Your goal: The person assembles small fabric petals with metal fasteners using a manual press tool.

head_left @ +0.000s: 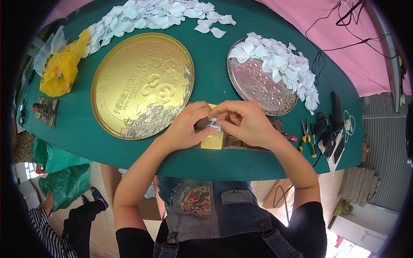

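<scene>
Bag of yellow plastic at ten o'clock, on the green table. Beside it, toward the middle, a big round gold tray with a drift of small silvery metal strips along its lower rim. At centre, left hand curled nearly closed, thumb and forefinger pinching a small white piece. Right hand touching it from the other side, fingers bent in tight on the same piece, fingertips of both hands meeting. Under both, a yellow pad lying flat. At one o'clock, a silver round tray heaped with white shell-shaped pieces. At three o'clock, pliers with yellow-green handles.
</scene>
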Demonstrator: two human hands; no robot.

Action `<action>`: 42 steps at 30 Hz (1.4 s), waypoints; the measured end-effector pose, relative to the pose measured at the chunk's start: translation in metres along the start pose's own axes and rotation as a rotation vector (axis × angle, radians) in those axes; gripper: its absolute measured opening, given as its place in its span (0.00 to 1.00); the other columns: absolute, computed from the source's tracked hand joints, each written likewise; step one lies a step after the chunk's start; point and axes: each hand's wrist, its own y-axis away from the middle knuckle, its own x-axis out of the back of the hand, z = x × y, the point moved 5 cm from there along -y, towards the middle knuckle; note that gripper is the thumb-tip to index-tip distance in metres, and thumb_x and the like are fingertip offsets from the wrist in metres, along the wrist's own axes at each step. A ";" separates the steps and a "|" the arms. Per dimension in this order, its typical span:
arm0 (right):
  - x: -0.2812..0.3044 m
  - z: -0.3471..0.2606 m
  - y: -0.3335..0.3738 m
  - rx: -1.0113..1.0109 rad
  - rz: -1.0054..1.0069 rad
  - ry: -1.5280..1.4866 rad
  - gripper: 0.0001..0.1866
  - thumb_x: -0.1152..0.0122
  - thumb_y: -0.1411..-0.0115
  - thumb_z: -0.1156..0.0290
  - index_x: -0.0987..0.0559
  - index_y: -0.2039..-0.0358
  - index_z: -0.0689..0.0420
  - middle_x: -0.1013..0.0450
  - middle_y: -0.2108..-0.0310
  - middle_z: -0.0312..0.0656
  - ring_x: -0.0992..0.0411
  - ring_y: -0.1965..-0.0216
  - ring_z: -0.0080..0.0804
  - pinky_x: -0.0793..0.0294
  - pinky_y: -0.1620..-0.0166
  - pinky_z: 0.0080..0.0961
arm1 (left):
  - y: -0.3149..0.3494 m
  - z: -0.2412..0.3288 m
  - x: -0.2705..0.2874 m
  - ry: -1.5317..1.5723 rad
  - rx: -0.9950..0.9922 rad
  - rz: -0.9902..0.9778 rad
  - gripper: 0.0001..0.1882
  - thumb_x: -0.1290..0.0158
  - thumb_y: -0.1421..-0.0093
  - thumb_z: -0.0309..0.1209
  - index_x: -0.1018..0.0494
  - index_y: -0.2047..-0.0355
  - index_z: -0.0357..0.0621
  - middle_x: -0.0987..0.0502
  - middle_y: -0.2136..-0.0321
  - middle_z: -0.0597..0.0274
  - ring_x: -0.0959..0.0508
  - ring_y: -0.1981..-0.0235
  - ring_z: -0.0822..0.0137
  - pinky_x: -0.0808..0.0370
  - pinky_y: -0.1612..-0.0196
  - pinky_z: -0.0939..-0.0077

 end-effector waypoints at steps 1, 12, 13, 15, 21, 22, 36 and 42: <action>0.000 0.000 0.001 -0.013 0.030 0.026 0.11 0.34 0.46 0.78 0.15 0.61 0.54 0.24 0.76 0.34 0.43 0.84 0.20 0.41 0.78 0.22 | 0.000 0.001 0.000 -0.006 -0.001 0.000 0.15 0.35 0.49 0.27 0.28 0.63 0.39 0.28 0.67 0.57 0.27 0.64 0.53 0.30 0.59 0.63; 0.012 -0.004 0.006 -0.060 0.112 0.126 0.08 0.37 0.42 0.77 0.18 0.61 0.58 0.23 0.70 0.41 0.24 0.75 0.38 0.25 0.69 0.32 | 0.002 -0.003 -0.001 0.008 -0.009 0.005 0.13 0.36 0.49 0.27 0.27 0.64 0.41 0.27 0.66 0.58 0.26 0.63 0.54 0.30 0.58 0.63; 0.012 -0.005 0.009 0.079 0.187 0.033 0.09 0.39 0.41 0.79 0.18 0.60 0.57 0.25 0.69 0.40 0.26 0.74 0.38 0.28 0.69 0.32 | 0.002 -0.003 -0.002 0.021 -0.007 -0.001 0.13 0.36 0.49 0.27 0.26 0.64 0.41 0.27 0.66 0.58 0.26 0.62 0.54 0.29 0.58 0.64; 0.009 -0.009 0.017 0.151 0.166 0.084 0.10 0.39 0.41 0.79 0.18 0.59 0.55 0.25 0.68 0.40 0.26 0.72 0.38 0.28 0.67 0.32 | 0.002 -0.003 -0.001 0.020 -0.013 0.002 0.13 0.37 0.49 0.26 0.26 0.64 0.42 0.26 0.66 0.58 0.26 0.62 0.54 0.29 0.57 0.64; -0.008 -0.017 0.031 0.424 0.078 0.402 0.17 0.34 0.49 0.77 0.19 0.57 0.51 0.25 0.64 0.37 0.25 0.62 0.41 0.26 0.57 0.33 | 0.001 0.000 0.000 -0.004 -0.029 0.013 0.12 0.38 0.48 0.25 0.26 0.64 0.42 0.27 0.66 0.58 0.26 0.62 0.54 0.28 0.58 0.64; -0.009 -0.016 0.032 0.425 0.077 0.401 0.17 0.34 0.49 0.77 0.19 0.57 0.51 0.25 0.64 0.37 0.25 0.62 0.41 0.26 0.57 0.33 | 0.002 0.000 0.000 -0.016 -0.022 0.011 0.12 0.38 0.48 0.25 0.26 0.64 0.42 0.27 0.66 0.58 0.26 0.62 0.54 0.28 0.58 0.64; -0.008 -0.010 0.025 0.290 0.238 0.223 0.14 0.36 0.43 0.80 0.20 0.56 0.54 0.24 0.71 0.38 0.25 0.69 0.37 0.29 0.65 0.31 | 0.002 -0.002 -0.002 0.005 -0.049 0.012 0.13 0.37 0.48 0.27 0.26 0.62 0.41 0.27 0.67 0.58 0.27 0.63 0.54 0.30 0.60 0.63; -0.010 -0.009 0.012 0.114 0.104 0.137 0.15 0.38 0.43 0.79 0.21 0.53 0.56 0.23 0.68 0.39 0.24 0.68 0.38 0.25 0.62 0.33 | 0.003 -0.002 -0.002 -0.010 -0.054 0.017 0.14 0.37 0.48 0.28 0.27 0.63 0.39 0.28 0.66 0.57 0.27 0.63 0.53 0.31 0.58 0.63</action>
